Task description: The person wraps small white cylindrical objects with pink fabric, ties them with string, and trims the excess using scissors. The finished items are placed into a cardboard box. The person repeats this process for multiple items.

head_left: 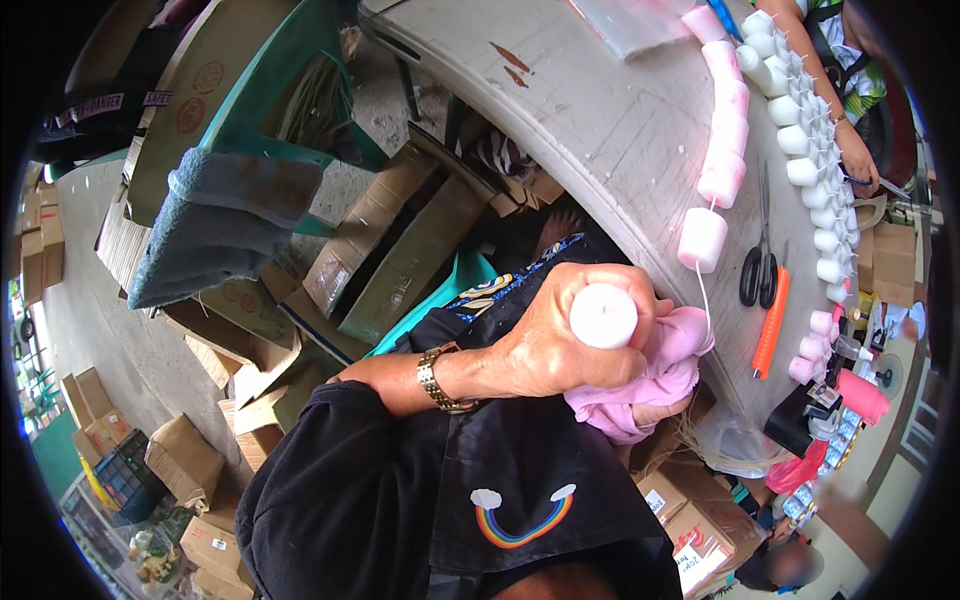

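My left hand [560,335], wearing a gold watch, is wrapped round a pale pink candle [603,316] whose round end faces up. Beside it, my right hand [660,408] grips a pink cloth [672,365] that covers most of its fingers. A white wick [704,290] runs from the cloth up to another pink candle [703,240] on the table. Further up the same cord lies a row of pink candles [725,130]. Whether the held candle is on that cord is hidden by the cloth.
On the grey table [620,150] lie black-handled scissors [760,275] and an orange cutter [771,325]. Several white candles [795,140] with wicks line its far right side, near a co-worker's hand [858,160]. A green chair [265,110] with a blue-grey towel [220,215] stands left, among cardboard boxes [375,245].
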Motion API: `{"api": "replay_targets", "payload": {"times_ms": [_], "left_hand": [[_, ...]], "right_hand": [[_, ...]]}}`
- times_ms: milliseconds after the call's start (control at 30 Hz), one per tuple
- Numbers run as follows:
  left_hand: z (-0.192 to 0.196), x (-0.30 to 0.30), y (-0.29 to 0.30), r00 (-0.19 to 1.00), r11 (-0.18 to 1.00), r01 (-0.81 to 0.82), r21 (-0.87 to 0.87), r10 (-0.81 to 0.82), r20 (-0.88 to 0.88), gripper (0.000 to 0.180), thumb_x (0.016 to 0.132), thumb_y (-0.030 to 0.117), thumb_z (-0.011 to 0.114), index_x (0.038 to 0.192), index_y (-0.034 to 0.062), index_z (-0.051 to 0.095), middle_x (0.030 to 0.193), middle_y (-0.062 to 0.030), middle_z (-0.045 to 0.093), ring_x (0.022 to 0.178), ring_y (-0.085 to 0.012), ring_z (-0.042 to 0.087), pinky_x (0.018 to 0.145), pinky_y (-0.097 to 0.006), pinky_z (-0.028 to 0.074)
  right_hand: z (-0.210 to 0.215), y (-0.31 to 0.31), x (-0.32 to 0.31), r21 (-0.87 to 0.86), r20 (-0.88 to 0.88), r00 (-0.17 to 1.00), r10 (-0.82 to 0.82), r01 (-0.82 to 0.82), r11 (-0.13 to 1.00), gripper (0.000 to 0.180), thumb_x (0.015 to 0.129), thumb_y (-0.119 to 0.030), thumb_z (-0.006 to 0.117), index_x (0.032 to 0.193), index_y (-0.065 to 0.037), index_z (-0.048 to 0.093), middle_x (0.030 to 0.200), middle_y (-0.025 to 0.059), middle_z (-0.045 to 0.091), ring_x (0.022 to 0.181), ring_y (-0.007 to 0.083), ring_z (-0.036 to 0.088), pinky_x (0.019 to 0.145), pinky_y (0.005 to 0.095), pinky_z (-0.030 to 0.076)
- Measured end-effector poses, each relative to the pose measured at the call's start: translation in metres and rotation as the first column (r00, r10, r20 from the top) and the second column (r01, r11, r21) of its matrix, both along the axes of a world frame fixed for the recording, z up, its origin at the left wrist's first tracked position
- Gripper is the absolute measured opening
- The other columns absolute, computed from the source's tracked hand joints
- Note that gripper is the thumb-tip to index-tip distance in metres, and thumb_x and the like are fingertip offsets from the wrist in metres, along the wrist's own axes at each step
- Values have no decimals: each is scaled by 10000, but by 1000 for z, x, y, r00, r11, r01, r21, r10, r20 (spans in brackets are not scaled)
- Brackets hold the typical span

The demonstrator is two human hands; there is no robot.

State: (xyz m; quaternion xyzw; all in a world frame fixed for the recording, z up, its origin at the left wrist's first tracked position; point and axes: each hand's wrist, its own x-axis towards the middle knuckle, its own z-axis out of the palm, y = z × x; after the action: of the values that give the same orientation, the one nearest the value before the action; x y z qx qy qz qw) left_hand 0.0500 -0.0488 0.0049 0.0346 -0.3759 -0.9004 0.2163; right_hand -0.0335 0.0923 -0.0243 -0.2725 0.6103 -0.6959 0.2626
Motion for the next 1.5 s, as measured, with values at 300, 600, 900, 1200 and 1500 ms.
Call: {"api": "replay_targets", "payload": {"times_ms": [300, 600, 900, 1200, 1500], "left_hand": [[-3, -1, -4, 1000, 997, 15, -78, -15, 5, 116, 649, -18, 664, 715, 26, 580, 713, -14, 580, 757, -105, 564, 984, -312, 446], [-6, 0, -5, 992, 993, 35, -109, -20, 128, 136, 667, -3, 685, 720, 36, 565, 704, -8, 566, 749, -95, 552, 773, -264, 462], [-6, -4, -8, 922, 578, -133, -805, 370, 113, 238, 698, 145, 739, 836, 44, 574, 738, -44, 592, 695, -161, 612, 861, -369, 507], [-4, 0, -3, 983, 749, 13, -662, 111, 144, 372, 628, 130, 567, 966, -22, 547, 899, -113, 577, 817, -223, 591, 770, -319, 472], [4, -4, 9, 985, 493, -7, -870, 151, 78, 371, 662, 94, 661, 1005, 26, 537, 855, -167, 571, 763, -374, 603, 629, -423, 500]], "right_hand": [[-1, 1, 0, 11, -2, 1000, -3, 3, 1000, 349, 810, -105, 697, 1056, -25, 463, 1155, 174, 529, 1097, 259, 541, 1056, 425, 367], [-9, -9, 0, -114, -196, 974, 111, -135, 984, 330, 808, -27, 647, 1102, 24, 505, 1201, 218, 547, 1150, 259, 531, 1063, 404, 369], [-36, 61, -2, 560, -731, 561, 388, 171, 810, 347, 800, -141, 667, 1104, 7, 589, 1014, 184, 562, 1001, 351, 570, 953, 408, 438], [-23, 102, -8, 819, 72, 879, 472, -322, 475, 300, 890, -201, 647, 1141, -41, 616, 1052, 99, 657, 911, 209, 665, 830, 357, 519], [89, 42, -3, 329, -539, 839, 74, 129, 936, 193, 775, 42, 721, 951, -3, 654, 913, 101, 659, 731, 177, 654, 614, 273, 536]]}}
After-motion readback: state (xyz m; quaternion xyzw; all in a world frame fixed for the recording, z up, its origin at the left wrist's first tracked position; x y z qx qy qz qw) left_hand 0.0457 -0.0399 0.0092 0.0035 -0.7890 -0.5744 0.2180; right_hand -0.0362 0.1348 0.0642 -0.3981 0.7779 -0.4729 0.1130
